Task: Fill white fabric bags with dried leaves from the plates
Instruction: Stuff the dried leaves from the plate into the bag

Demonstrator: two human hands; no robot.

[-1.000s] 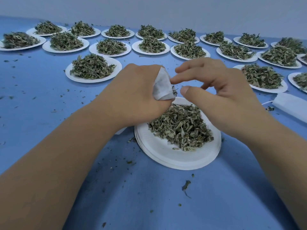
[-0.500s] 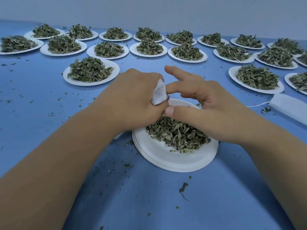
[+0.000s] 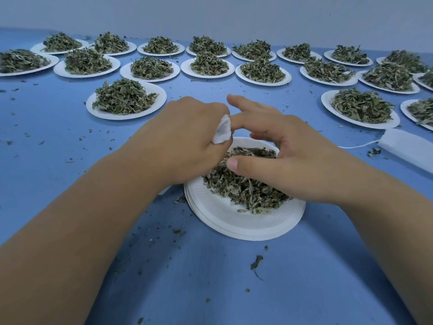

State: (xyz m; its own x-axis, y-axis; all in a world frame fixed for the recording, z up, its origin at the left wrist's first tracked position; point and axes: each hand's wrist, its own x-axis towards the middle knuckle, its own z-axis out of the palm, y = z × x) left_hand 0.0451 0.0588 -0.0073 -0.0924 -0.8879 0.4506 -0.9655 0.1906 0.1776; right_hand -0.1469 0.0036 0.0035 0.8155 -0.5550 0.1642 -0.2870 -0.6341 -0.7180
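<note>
My left hand [image 3: 185,137] is closed around a small white fabric bag [image 3: 223,130]; only the bag's top corner shows between the fingers. It hovers over the left rim of a stack of white paper plates [image 3: 234,219] holding a pile of dried leaves [image 3: 243,184]. My right hand [image 3: 288,158] reaches down onto that pile from the right, fingers curled into the leaves, thumb stretched toward the left hand. Whether it has leaves pinched is hidden by the fingers.
Several white plates heaped with dried leaves fill the back of the blue table, the nearest [image 3: 126,99] at left and another [image 3: 360,109] at right. A flat white bag with a string [image 3: 407,146] lies at the right edge. Leaf crumbs are scattered about.
My right hand dropped from the bag's mouth down onto the leaf pile. The left hand lowered a little with the bag, which now shows less.
</note>
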